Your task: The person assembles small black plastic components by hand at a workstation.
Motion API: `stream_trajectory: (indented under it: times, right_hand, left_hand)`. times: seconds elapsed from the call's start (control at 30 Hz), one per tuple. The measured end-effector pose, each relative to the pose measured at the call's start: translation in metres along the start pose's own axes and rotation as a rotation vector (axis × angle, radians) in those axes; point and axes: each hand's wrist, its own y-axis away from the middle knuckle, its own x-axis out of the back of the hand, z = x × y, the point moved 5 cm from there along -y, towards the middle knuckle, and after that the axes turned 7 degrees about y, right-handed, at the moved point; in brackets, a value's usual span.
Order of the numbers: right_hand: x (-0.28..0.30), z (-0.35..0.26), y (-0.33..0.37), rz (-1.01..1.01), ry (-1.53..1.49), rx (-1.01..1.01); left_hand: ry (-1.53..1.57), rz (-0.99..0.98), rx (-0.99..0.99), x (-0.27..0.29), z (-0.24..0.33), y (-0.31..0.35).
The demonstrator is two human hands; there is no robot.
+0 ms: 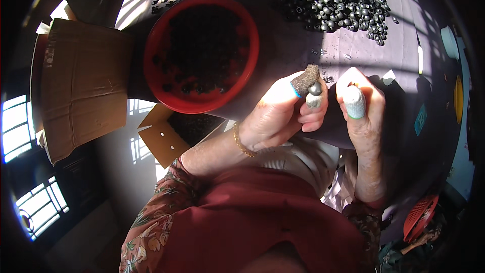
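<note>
My left hand (pixel 275 108) pinches a shiny dark grey round bead-like piece (pixel 316 89) between thumb and finger. A brown finger cot covers the thumb, and a pale one is on the finger. Just to its right, my right hand (pixel 361 103) is closed, its thumb in a white knitted cot; whatever its fingers hold, if anything, is hidden. Ahead of both hands lies a heap of similar shiny dark pieces (pixel 328 0), some showing ring-shaped ends. At the left a red basin (pixel 253 45) contains many small black pieces.
A purple-grey cloth (pixel 404 65) covers the table, with scattered specks and a few loose bits. Left of the basin stands a cardboard box (pixel 86 86); an open carton (pixel 164 139) with dark contents is lower down. A red basket (pixel 420 217) sits at the lower right.
</note>
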Motion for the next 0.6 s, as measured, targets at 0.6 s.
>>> stream_trajectory:
  times: [0.6]
  right_hand:
    - [0.001, 0.029, -0.021, 0.234, 0.705, 0.421]
  left_hand:
    - [-1.339, 0.423, -0.787, 0.012, 0.099, 0.048]
